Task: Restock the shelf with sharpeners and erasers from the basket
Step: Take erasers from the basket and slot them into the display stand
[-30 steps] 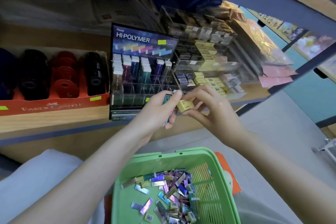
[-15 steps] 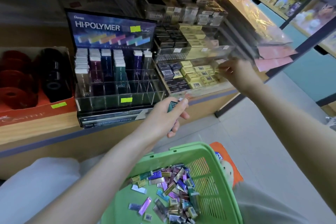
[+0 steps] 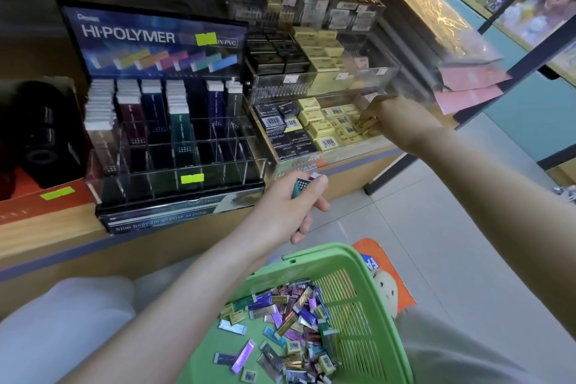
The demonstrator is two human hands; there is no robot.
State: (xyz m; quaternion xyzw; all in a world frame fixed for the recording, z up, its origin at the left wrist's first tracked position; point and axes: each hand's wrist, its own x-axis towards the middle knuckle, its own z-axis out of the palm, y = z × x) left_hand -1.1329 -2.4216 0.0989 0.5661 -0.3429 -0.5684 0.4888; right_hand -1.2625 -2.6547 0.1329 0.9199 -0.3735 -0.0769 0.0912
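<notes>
My left hand (image 3: 291,203) grips a slim teal eraser (image 3: 300,185) in front of the shelf edge, below the clear acrylic trays. My right hand (image 3: 391,117) reaches into the lower acrylic tray (image 3: 330,162) and its fingers pinch a yellow eraser (image 3: 367,125) among rows of yellow and black erasers. The green basket (image 3: 327,254) sits on my lap at the bottom, holding several loose slim erasers (image 3: 290,321) in purple, teal and gold wrappers. The HI-POLYMER display stand (image 3: 162,97) with upright slim erasers stands left of the trays.
A red Faber-Castell box (image 3: 34,199) with black round sharpeners (image 3: 39,134) sits at far left on the wooden shelf (image 3: 56,227). Gold-wrapped packs and pink sheets (image 3: 467,84) lie right of the trays. Grey tiled floor (image 3: 436,212) spreads to the right.
My right hand carried the yellow eraser from beside my left hand to the lower tray and now sets it among the yellow ones. My left hand dropped slightly, still holding the teal eraser.
</notes>
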